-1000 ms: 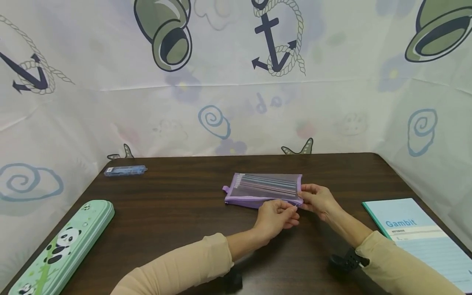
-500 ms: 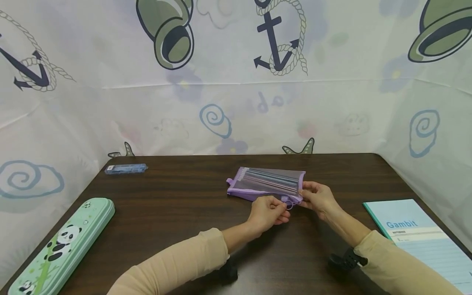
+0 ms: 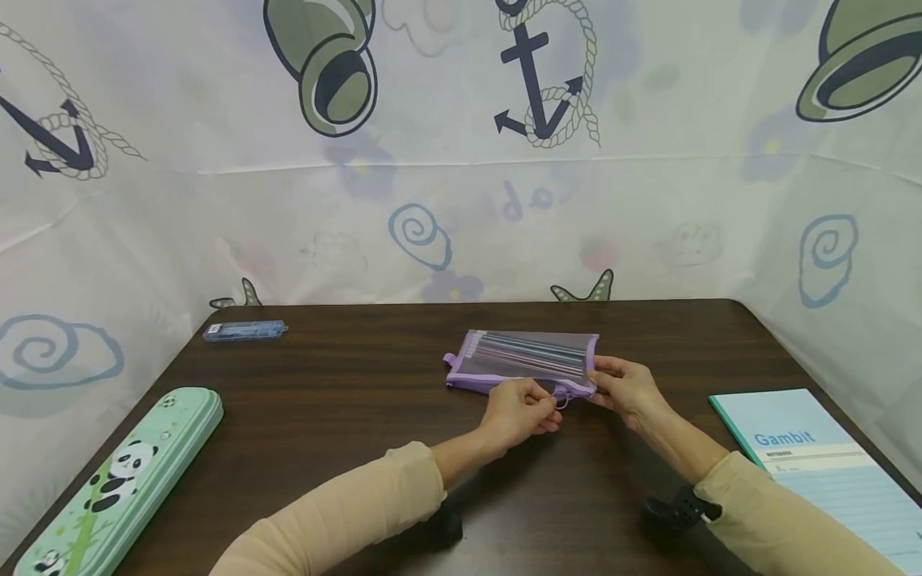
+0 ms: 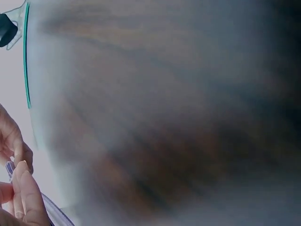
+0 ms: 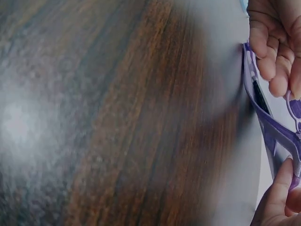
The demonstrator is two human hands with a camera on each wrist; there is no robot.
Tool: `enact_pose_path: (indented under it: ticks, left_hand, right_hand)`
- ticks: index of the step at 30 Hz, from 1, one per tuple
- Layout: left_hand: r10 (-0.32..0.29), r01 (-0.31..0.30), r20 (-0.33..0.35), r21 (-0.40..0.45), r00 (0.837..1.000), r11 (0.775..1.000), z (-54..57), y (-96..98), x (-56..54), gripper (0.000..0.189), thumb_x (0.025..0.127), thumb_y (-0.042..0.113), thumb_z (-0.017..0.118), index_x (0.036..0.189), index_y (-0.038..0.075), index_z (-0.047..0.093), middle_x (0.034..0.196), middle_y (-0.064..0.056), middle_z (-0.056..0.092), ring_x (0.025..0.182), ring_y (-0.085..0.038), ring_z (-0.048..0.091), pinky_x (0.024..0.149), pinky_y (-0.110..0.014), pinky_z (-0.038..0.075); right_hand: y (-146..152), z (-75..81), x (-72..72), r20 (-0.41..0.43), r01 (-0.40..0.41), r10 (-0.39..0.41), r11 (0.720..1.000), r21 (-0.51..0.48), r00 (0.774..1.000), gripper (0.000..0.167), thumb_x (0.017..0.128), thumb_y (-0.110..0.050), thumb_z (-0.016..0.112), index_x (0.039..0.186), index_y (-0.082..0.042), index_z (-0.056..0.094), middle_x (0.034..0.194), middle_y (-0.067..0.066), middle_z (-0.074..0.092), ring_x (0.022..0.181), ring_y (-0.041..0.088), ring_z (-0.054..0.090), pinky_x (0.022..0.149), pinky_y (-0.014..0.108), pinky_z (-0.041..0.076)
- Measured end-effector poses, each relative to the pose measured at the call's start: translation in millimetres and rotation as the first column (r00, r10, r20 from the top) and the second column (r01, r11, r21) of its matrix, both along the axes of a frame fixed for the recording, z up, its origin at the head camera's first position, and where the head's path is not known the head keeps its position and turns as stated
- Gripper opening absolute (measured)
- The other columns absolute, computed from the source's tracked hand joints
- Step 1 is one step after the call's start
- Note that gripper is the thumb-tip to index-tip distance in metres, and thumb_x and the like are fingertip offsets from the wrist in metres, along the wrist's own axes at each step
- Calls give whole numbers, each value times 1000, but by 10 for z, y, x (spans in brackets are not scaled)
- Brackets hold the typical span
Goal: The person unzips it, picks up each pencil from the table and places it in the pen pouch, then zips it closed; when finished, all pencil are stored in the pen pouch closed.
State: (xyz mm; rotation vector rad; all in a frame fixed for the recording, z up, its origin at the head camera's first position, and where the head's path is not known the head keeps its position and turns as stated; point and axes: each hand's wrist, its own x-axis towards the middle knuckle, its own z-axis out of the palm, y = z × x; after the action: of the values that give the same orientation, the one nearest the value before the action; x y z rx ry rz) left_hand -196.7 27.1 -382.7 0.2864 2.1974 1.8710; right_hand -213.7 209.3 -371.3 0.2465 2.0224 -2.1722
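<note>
A purple-edged, see-through zip pouch (image 3: 471,382) lies toward the back of the table, slightly right of centre. Long, thin pencils or pens (image 3: 533,350) show through its top. My left hand (image 3: 520,412) pinches the ring-shaped zipper pull (image 3: 564,398) near the pouch's front right corner. Thumb and fingers of my right hand (image 3: 630,392) grip the pouch's right end. In the right wrist view, the purple zipper edge (image 5: 275,129) gapes, with a dark slim item visible inside. The left wrist view catches only both hands' fingers, at its lower left.
A green panda pencil case (image 3: 126,480) lies at the left edge of the dark wooden table (image 3: 346,432). Behind it is a small translucent blue case (image 3: 245,331). A Gambit notebook (image 3: 814,448) lies at the right. Patterned white cloth (image 3: 461,224) surrounds the table.
My left hand has moved a little left with the zipper pull, whose ring now shows. The pouch has shifted slightly right and turned a little. My right hand has kept its grip.
</note>
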Motion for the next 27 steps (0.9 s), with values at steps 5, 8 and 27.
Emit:
enact_pose_path:
  ticks: [5, 8, 27]
  left_hand:
    - [-7, 7, -3, -9, 1000, 1000, 15, -62, -31, 9, 86, 3, 62, 85, -5, 66, 73, -15, 70, 64, -21, 70, 58, -30, 58]
    - [-2, 2, 3, -5, 1000, 1000, 26, -101, -55, 9, 86, 3, 62, 85, -5, 65, 73, -16, 70, 63, -21, 70, 59, -31, 58]
    - [41, -40, 6, -70, 999, 997, -17, -527, -157, 10, 88, 3, 60, 87, -6, 64, 77, -17, 71, 64, -19, 69, 62, -31, 58]
  right_hand:
    - [-24, 21, -24, -9, 2, -2, 1000, -10, 1000, 47, 94, 4, 49, 135, 18, 31, 77, -6, 61, 66, 2, 60, 59, 17, 54]
    - [-47, 50, -35, -17, 5, -5, 1000, -22, 1000, 47, 94, 4, 49, 136, 18, 30, 76, -6, 62, 66, 2, 61, 60, 17, 54]
    - [85, 61, -68, -2, 11, -11, 1000, 5, 1000, 49, 94, 3, 50, 136, 17, 31, 75, -8, 62, 64, 2, 58, 55, 16, 52]
